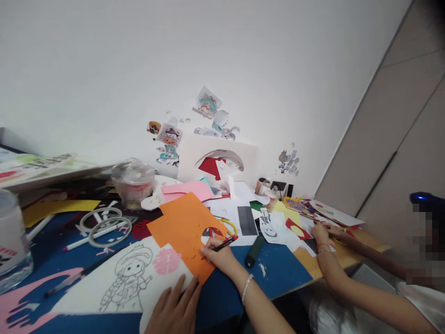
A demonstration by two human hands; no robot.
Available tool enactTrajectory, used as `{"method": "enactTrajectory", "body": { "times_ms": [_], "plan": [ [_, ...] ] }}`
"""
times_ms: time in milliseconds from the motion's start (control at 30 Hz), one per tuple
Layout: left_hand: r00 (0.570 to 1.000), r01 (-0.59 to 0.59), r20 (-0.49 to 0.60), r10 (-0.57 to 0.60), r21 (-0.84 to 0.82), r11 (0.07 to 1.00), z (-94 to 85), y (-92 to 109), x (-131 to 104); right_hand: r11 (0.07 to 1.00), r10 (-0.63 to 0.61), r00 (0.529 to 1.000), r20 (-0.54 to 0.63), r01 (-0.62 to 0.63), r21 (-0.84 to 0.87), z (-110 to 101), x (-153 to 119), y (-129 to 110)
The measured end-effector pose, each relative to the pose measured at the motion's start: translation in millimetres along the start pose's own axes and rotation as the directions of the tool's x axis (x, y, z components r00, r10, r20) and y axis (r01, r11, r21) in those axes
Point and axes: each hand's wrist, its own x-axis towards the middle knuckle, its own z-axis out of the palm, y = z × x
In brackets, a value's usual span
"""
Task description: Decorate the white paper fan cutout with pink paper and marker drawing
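The left hand (175, 304) lay spread on the drawing (130, 273), fingertips at the orange paper's (181, 218) near edge. Ahead and to its right, the right grip (208, 250) was closed around a pen-like tool (225, 243) over that sheet, which, barely pinned, could have skidded or creased under a sideways push.

Soft, kinda even light is washing over the white wall (222, 60), but the space under the table (370, 245) is sinking into shadow. Wide-angle distortion is stretching the left-edge clear cup (13, 241), dark blur's smudging the top-right corner, and blocky pixels are hiding part of a person (419, 297).
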Motion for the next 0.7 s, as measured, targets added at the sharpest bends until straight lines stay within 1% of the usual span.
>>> {"method": "enactTrajectory", "body": {
  "times_ms": [67,133,233,367,500,567,700],
  "plan": [
    [0.999,0.024,0.039,-0.023,-0.024,0.999,-2.3,3.4,0.8,0.996,-0.071,0.997,-0.038,0.069,-0.064,1.0,-1.1,1.0],
    [0.996,0.023,0.083,-0.021,-0.032,0.999,-5.9,4.6,1.4,0.989,-0.110,0.993,-0.048,0.105,-0.104,-0.1,-2.8,0.9],
    [0.997,0.010,0.078,-0.009,-0.022,1.000,-9.0,2.9,1.4,0.987,-0.109,0.993,-0.041,0.103,-0.122,-1.5,-3.0,1.1],
    [0.998,-0.041,0.051,0.041,-0.012,0.999,-7.9,0.4,1.5,0.978,-0.118,0.992,-0.034,0.110,-0.176,-1.1,-1.2,4.5],
    [0.997,0.019,0.075,-0.017,-0.025,1.000,-7.4,2.3,2.4,0.986,-0.096,0.995,-0.014,0.093,-0.139,-2.2,0.2,10.0],
    [0.997,0.023,0.069,-0.020,-0.044,0.999,-7.2,3.4,2.2,0.990,-0.079,0.997,-0.002,0.078,-0.119,-4.1,1.8,12.5],
    [0.995,0.065,0.082,-0.060,-0.068,0.996,-5.4,5.0,0.8,0.991,-0.082,0.994,-0.072,0.074,-0.112,-7.5,4.3,13.2]
  ]
}}
